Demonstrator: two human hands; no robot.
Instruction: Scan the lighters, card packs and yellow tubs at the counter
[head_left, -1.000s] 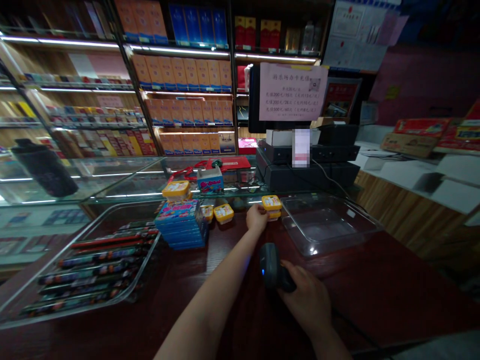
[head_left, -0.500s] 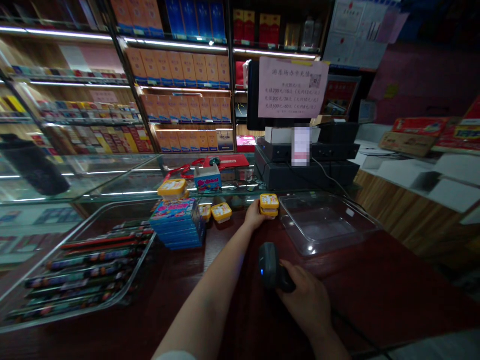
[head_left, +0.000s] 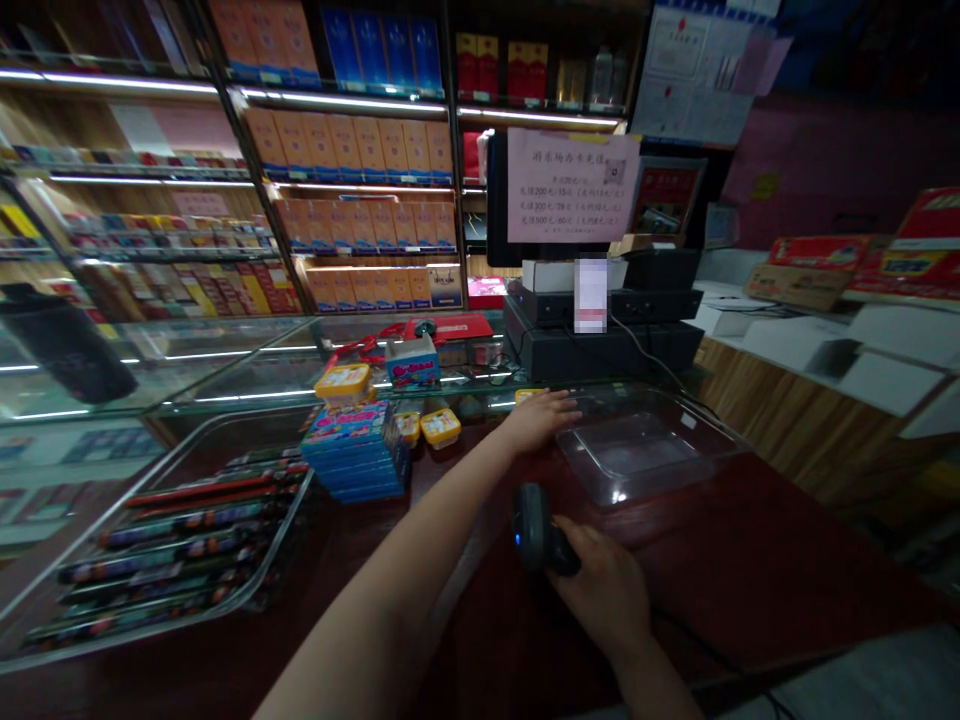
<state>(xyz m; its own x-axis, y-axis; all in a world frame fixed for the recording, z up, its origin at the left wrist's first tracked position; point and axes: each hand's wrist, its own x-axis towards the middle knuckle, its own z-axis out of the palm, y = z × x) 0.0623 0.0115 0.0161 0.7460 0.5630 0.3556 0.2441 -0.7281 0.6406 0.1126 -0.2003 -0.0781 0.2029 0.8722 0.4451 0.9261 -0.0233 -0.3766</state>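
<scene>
Open counter (head_left: 750,570) stretched beyond the right hand (head_left: 600,590) and its scanner (head_left: 531,525), in front of a clear plastic tray (head_left: 637,445); leftward, stacked blue boxes (head_left: 356,460) and a loaded tray (head_left: 289,535) left only a narrow lane beside the left forearm (head_left: 427,530).

A dark bottle (head_left: 67,345) stands at nine o'clock, rows of orange boxes (head_left: 360,147) at eleven, a pink paper sign (head_left: 559,190) at one
</scene>
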